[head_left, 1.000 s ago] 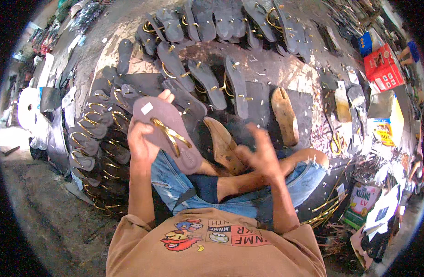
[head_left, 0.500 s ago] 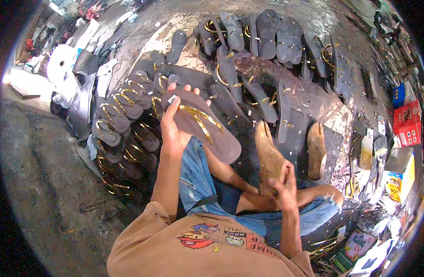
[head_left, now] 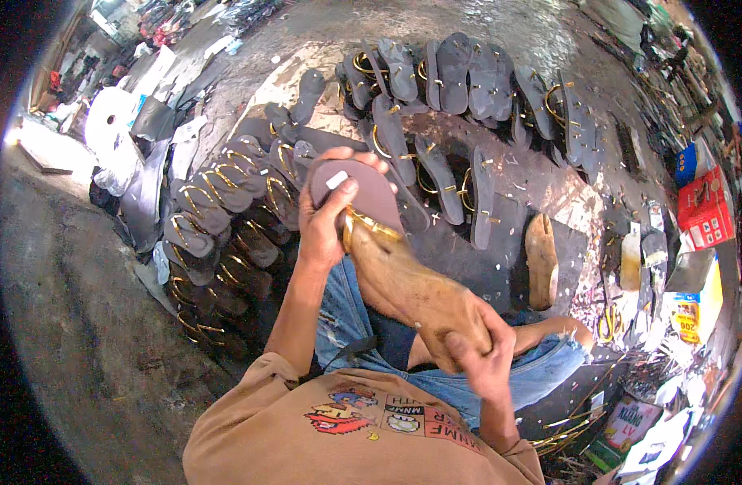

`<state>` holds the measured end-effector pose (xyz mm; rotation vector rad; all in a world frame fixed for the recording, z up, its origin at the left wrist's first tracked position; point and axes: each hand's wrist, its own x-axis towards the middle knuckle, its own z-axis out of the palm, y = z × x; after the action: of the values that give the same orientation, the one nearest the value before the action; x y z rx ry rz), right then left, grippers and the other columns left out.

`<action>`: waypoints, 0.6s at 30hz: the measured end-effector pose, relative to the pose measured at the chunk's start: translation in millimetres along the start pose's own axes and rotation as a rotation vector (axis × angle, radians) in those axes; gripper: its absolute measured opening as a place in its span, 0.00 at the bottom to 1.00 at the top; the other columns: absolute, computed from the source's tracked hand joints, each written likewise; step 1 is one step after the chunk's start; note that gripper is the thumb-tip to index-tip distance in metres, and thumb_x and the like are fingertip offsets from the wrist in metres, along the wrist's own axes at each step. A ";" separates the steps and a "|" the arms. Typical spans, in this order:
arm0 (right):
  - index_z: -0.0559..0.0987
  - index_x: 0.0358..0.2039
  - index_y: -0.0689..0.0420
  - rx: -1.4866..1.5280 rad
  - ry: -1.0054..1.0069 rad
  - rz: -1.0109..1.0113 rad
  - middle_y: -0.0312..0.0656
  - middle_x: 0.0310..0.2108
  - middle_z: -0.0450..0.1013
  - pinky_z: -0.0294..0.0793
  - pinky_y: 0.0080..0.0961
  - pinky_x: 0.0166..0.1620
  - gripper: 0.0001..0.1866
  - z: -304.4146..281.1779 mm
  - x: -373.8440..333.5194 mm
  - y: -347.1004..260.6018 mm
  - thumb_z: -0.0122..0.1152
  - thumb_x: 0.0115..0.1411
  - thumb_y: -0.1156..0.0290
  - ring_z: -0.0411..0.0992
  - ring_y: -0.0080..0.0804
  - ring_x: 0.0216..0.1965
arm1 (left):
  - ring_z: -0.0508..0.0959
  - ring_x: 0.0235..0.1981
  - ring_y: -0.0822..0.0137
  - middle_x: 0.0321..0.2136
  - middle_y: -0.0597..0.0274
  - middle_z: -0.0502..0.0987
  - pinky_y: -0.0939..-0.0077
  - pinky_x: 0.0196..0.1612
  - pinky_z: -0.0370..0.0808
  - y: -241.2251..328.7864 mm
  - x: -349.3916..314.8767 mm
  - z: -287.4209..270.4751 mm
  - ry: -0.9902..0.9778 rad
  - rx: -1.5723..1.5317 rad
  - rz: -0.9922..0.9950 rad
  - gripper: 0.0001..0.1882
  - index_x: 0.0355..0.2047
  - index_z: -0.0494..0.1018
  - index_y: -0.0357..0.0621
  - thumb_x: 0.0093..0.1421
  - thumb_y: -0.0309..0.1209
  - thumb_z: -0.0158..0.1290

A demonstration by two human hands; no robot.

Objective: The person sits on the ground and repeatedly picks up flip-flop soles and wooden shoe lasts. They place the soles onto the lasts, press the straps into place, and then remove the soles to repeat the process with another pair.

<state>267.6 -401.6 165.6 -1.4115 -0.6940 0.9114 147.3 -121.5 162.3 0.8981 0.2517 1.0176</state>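
Note:
My left hand (head_left: 326,214) grips a brown flip-flop (head_left: 363,187) by its toe end, thumb on top near a small white sticker. My right hand (head_left: 484,347) is wrapped round the ankle end of a wooden foot-shaped shoe last (head_left: 411,279). The last's toe end reaches under the gold strap (head_left: 379,229) of the flip-flop and covers the sandal's heel part. A second wooden last (head_left: 541,263) stands apart on the dark mat to the right.
Rows of finished-looking gold-strapped sandals (head_left: 201,210) lie to the left. Several dark soles with gold straps (head_left: 452,77) are spread at the far side. At right are a red box (head_left: 706,208), a yellow-and-white box (head_left: 698,303) and a green can (head_left: 623,436) amid scraps.
My right hand has lifted the wooden last from beside my leg and moved it left, its toe now under the flip-flop's strap. The left hand keeps hold of the flip-flop.

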 end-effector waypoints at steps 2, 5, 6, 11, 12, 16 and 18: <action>0.78 0.60 0.70 -0.244 0.036 -0.327 0.60 0.59 0.77 0.75 0.41 0.65 0.32 12.0 6.8 2.8 0.74 0.55 0.74 0.78 0.52 0.61 | 0.77 0.62 0.43 0.57 0.45 0.76 0.26 0.62 0.75 -7.7 -7.6 7.0 0.078 -0.033 -0.159 0.25 0.66 0.64 0.51 0.69 0.25 0.53; 0.78 0.60 0.68 -0.340 0.050 -0.475 0.67 0.62 0.73 0.75 0.44 0.65 0.32 14.2 6.5 13.2 0.73 0.52 0.79 0.75 0.58 0.64 | 0.74 0.65 0.42 0.59 0.46 0.74 0.22 0.64 0.72 -15.7 -14.8 2.3 0.149 -0.166 -0.269 0.26 0.66 0.64 0.55 0.70 0.27 0.53; 0.78 0.61 0.68 -0.337 0.065 -0.483 0.67 0.62 0.74 0.75 0.44 0.64 0.32 14.2 2.1 18.4 0.72 0.53 0.79 0.76 0.59 0.64 | 0.72 0.66 0.42 0.60 0.46 0.73 0.21 0.64 0.71 -18.5 -15.4 0.3 0.148 -0.197 -0.297 0.26 0.66 0.64 0.56 0.70 0.27 0.54; 0.77 0.63 0.66 -0.433 0.281 -0.534 0.62 0.64 0.74 0.62 0.54 0.72 0.32 40.9 3.5 41.7 0.70 0.56 0.77 0.68 0.63 0.70 | 0.74 0.64 0.40 0.59 0.46 0.73 0.22 0.61 0.75 -45.1 -31.9 17.5 0.087 -0.292 -0.467 0.24 0.62 0.64 0.57 0.69 0.30 0.57; 0.76 0.65 0.66 -0.477 0.216 -0.480 0.60 0.65 0.73 0.53 0.57 0.76 0.31 35.5 6.1 39.3 0.67 0.59 0.76 0.62 0.62 0.73 | 0.75 0.63 0.40 0.58 0.46 0.73 0.24 0.60 0.76 -48.7 -31.4 4.3 0.085 -0.213 -0.453 0.24 0.62 0.64 0.56 0.68 0.29 0.57; 0.73 0.68 0.65 -0.015 0.060 -0.236 0.60 0.71 0.67 0.54 0.49 0.76 0.31 19.8 18.5 58.9 0.65 0.64 0.74 0.62 0.52 0.74 | 0.76 0.63 0.41 0.55 0.47 0.74 0.28 0.58 0.79 -59.1 -26.9 -4.2 0.126 -0.108 -0.459 0.24 0.60 0.65 0.54 0.65 0.25 0.56; 0.73 0.68 0.64 -0.021 0.160 -0.223 0.60 0.72 0.65 0.59 0.46 0.75 0.30 38.7 19.9 61.4 0.65 0.65 0.74 0.64 0.50 0.73 | 0.75 0.64 0.43 0.58 0.47 0.75 0.33 0.62 0.78 -70.1 -23.0 -3.0 0.101 -0.062 -0.467 0.25 0.65 0.65 0.56 0.70 0.32 0.55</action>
<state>237.4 -368.6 105.1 -1.3773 -0.7239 0.6116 177.4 -154.0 103.1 0.6883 0.4877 0.6318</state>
